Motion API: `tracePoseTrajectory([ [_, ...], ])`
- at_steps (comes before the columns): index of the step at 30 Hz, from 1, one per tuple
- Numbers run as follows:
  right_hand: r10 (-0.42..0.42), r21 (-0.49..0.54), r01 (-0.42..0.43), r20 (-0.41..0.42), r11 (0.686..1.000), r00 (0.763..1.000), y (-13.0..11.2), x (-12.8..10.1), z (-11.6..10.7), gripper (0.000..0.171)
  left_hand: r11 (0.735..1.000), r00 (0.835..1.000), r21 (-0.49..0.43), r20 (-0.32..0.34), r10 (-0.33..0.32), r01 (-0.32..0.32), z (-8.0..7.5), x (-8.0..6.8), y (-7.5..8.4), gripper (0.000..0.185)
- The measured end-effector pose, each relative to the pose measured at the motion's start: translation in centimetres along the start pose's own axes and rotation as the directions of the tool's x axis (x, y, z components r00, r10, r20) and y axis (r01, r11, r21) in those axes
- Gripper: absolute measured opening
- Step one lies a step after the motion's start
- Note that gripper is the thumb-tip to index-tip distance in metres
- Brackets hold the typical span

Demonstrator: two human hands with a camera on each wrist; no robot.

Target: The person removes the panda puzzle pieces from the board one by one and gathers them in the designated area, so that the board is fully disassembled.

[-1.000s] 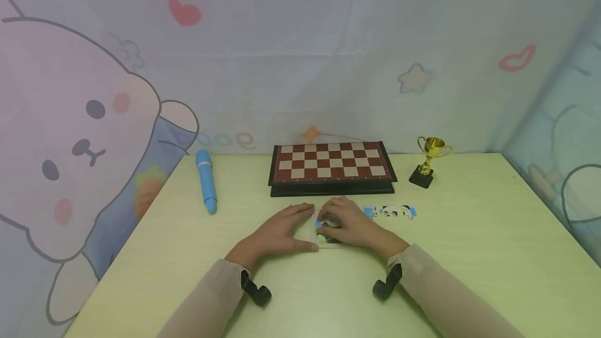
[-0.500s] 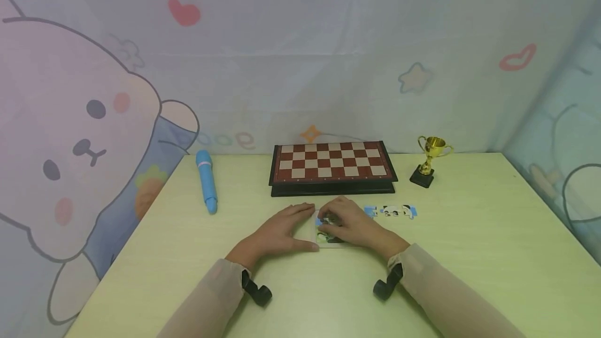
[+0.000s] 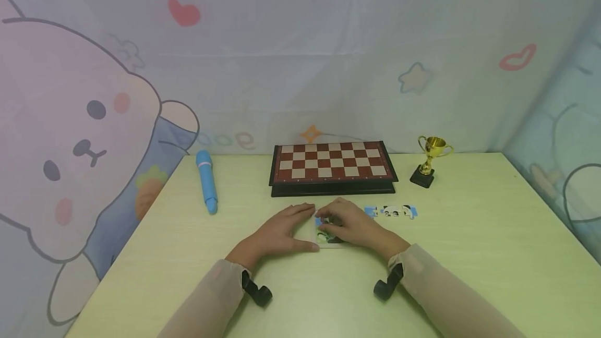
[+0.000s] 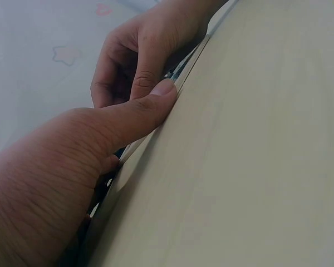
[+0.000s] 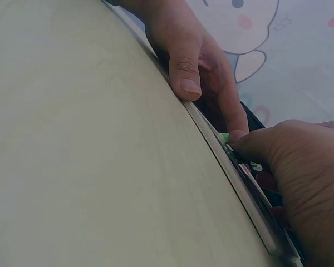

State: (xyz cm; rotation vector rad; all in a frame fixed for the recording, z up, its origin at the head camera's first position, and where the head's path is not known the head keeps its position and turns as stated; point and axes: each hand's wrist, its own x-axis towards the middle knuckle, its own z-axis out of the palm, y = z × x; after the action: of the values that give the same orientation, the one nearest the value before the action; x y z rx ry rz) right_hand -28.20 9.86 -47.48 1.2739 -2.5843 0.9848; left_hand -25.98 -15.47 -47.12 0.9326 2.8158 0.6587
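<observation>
The left hand (image 3: 277, 233) is bracing the puzzle tray (image 3: 313, 234) flat-fingered while the right hand (image 3: 353, 227) is pinching a puzzle piece (image 3: 325, 227), best seated level.

We count two hands, left hand (image 3: 277, 233) and right hand (image 3: 354, 227), one puzzle tray (image 3: 324, 238) under them, one loose puzzle strip (image 3: 391, 212) right of the right hand, one chessboard (image 3: 332, 162), one trophy (image 3: 429, 161), one blue pen (image 3: 206, 181).

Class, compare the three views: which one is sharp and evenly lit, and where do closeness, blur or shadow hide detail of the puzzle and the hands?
Head view: even, soft light, no glare; chessboard and trophy sharp, the puzzle tray small and mostly covered. Left wrist view: left hand fills the frame, soft, dark shadow beneath it. Right wrist view: right hand near and blurred, the tray seen only edge-on.
</observation>
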Motion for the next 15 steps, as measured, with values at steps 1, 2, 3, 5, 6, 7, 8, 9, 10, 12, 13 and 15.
tracePoseTrajectory([
  [1,-0.006,-0.001,0.006,0.0,1.0,1.0,-0.01,-0.01,-0.02,0.028,1.0,1.0,0.0,0.001,-0.002,0.002,0.0,0.0,0.03,0.099],
  [2,-0.011,-0.002,0.011,0.001,1.0,1.0,-0.01,-0.03,-0.03,0.028,1.0,1.0,0.0,0.001,-0.003,0.003,0.0,-0.01,0.06,0.099],
  [3,-0.017,-0.001,0.017,0.002,1.0,1.0,-0.02,-0.04,-0.04,0.028,1.0,1.0,-0.001,0.001,-0.004,0.004,0.0,-0.02,0.08,0.098],
  [5,-0.023,0.003,0.023,0.003,1.0,1.0,-0.04,-0.06,-0.05,0.027,1.0,1.0,-0.002,0.001,-0.007,0.007,0.0,-0.04,0.12,0.098],
  [6,-0.025,0.006,0.025,0.002,1.0,1.0,-0.05,-0.06,-0.05,0.027,1.0,1.0,0.0,0.002,-0.009,0.009,0.0,-0.05,0.15,0.098],
  [7,-0.024,0.008,0.024,0.001,1.0,1.0,-0.05,-0.05,-0.05,0.027,1.0,1.0,0.0,0.0,-0.007,0.007,0.01,-0.04,0.15,0.097],
  [8,-0.021,0.009,0.021,0.0,1.0,1.0,-0.04,-0.05,-0.03,0.027,1.0,1.0,0.0,-0.002,-0.004,0.004,0.0,-0.04,0.17,0.098],
  [9,-0.018,0.01,0.018,-0.002,1.0,1.0,-0.03,-0.04,-0.02,0.027,1.0,1.0,0.0,-0.003,-0.003,0.003,-0.01,-0.04,0.18,0.097],
  [10,-0.015,0.01,0.015,-0.005,1.0,1.0,-0.02,-0.04,-0.01,0.026,1.0,1.0,0.0,-0.004,0.0,0.0,-0.02,-0.03,0.19,0.098],
  [12,-0.011,0.014,0.011,-0.007,1.0,1.0,-0.01,-0.03,0.02,0.026,1.0,1.0,-0.001,-0.007,0.005,-0.005,-0.06,-0.02,0.2,0.098],
  [13,-0.007,0.014,0.007,-0.008,1.0,1.0,0.03,-0.02,0.04,0.025,1.0,1.0,-0.002,-0.006,0.007,-0.007,-0.08,-0.01,0.21,0.098],
  [15,-0.003,0.016,0.003,-0.008,1.0,1.0,0.07,0.0,0.05,0.023,1.0,1.0,-0.005,-0.002,0.003,-0.003,-0.13,0.01,0.23,0.099],
])
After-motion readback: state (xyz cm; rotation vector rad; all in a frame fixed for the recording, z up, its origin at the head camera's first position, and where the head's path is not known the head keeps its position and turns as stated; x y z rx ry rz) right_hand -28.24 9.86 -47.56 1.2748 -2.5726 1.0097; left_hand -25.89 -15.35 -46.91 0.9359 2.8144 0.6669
